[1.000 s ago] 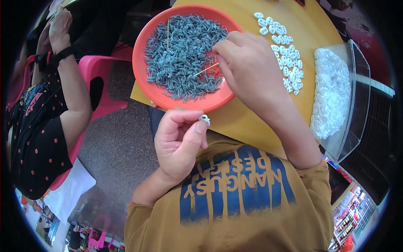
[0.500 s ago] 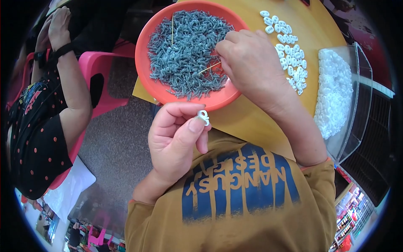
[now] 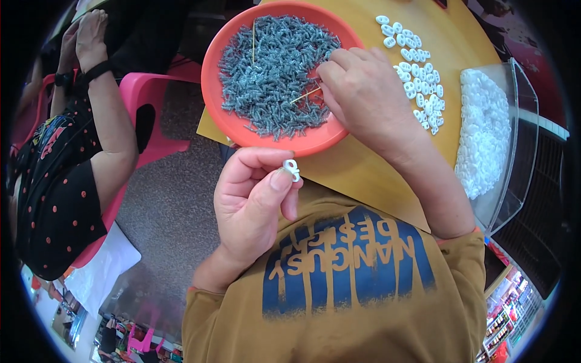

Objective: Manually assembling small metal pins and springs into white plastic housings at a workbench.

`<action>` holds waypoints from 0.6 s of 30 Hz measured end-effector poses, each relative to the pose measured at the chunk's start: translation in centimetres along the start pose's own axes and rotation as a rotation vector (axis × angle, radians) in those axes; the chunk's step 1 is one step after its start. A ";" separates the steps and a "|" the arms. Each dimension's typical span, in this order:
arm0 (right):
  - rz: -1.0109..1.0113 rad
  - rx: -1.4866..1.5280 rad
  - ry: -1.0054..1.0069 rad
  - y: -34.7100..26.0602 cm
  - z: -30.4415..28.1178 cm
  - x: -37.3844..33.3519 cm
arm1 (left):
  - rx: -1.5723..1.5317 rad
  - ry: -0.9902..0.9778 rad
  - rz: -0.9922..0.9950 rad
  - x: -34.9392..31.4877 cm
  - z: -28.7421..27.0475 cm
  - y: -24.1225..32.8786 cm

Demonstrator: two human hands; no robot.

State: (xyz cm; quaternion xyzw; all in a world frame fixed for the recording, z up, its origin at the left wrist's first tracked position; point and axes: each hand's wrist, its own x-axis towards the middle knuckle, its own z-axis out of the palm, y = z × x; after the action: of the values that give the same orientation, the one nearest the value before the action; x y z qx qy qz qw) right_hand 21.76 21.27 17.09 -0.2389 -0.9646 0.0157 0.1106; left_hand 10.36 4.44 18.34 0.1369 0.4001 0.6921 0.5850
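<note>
Between the thumb and forefinger of my left hand [image 3: 251, 190] is a small white plastic piece with two holes [image 3: 292, 170], held just in front of a red bowl [image 3: 308, 140]. Small grey coil springs [image 3: 266, 78] fill the bowl in a heap. My right hand [image 3: 366, 88] reaches over the bowl's right side, its fingers curled and closed at the edge of the springs. Its fingertips are partly hidden, so I cannot make out what they hold. Two thin yellowish sticks lie on the springs, one [image 3: 305, 95] close to my right fingertips.
Several white two-hole pieces [image 3: 417, 78] lie loose on the yellow table [image 3: 466, 36] right of the bowl. Farther right, a clear tray [image 3: 514, 145] holds a pile of white pieces [image 3: 484, 133]. A person [image 3: 72, 163] sits on a pink chair [image 3: 160, 142] to the left.
The bowl and table sit slightly farther right in the picture, as the view shifted a little. Both hands keep nearly the same pose, the left still pinching the white piece.
</note>
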 end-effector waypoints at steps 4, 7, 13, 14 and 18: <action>-0.010 0.039 -0.016 0.2 -0.1 0.3 | 0.000 -0.004 -0.008 -0.1 0.0 0.0; -0.007 0.070 -0.031 0.8 0.3 0.7 | 0.014 -0.003 0.000 -0.2 0.0 0.1; 0.003 0.148 0.007 0.9 0.7 0.9 | 0.019 0.032 0.015 -0.5 -1.2 -0.3; 0.016 0.175 0.034 1.0 0.7 0.8 | 0.020 0.032 0.015 -0.5 -1.3 -0.4; 0.051 0.253 0.053 0.8 0.0 0.7 | 0.027 0.046 0.017 -0.5 -1.5 -0.3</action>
State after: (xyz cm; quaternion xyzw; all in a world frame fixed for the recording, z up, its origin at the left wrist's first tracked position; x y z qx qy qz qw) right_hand 21.53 22.35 17.14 -0.2478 -0.9452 0.1339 0.1649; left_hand 9.73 3.43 17.26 0.1322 0.4216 0.6944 0.5679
